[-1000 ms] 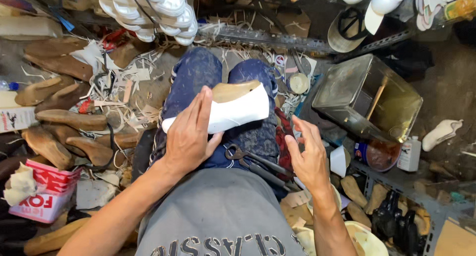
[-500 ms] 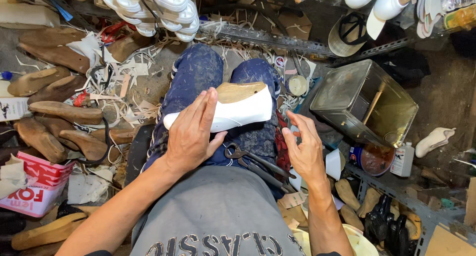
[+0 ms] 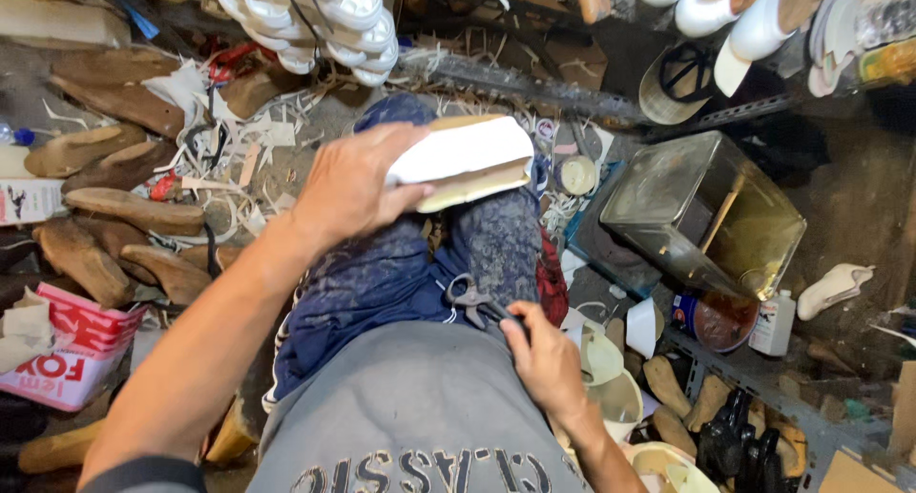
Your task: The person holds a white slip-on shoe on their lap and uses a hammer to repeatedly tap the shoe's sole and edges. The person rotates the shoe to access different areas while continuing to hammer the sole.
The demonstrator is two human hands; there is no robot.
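My left hand (image 3: 351, 183) grips a white shoe on a last (image 3: 465, 159), sole side up with a tan insole, held above my knees. My right hand (image 3: 546, 357) rests on my right thigh and closes around the handles of dark metal pincers (image 3: 472, 296), whose jaws lie on my blue patterned shorts (image 3: 401, 273). I sit with my grey shirt at the bottom of the view.
Wooden shoe lasts (image 3: 124, 211) and leather scraps litter the floor at left. A pink carton (image 3: 72, 355) lies at lower left. A square metal glue tin (image 3: 706, 216) stands at right, with a white bottle (image 3: 773, 323). White soles (image 3: 315, 20) hang above.
My left hand has lifted and turned the shoe to the right. My right hand dropped from beside the shoe to my thigh and took hold of the pincers.
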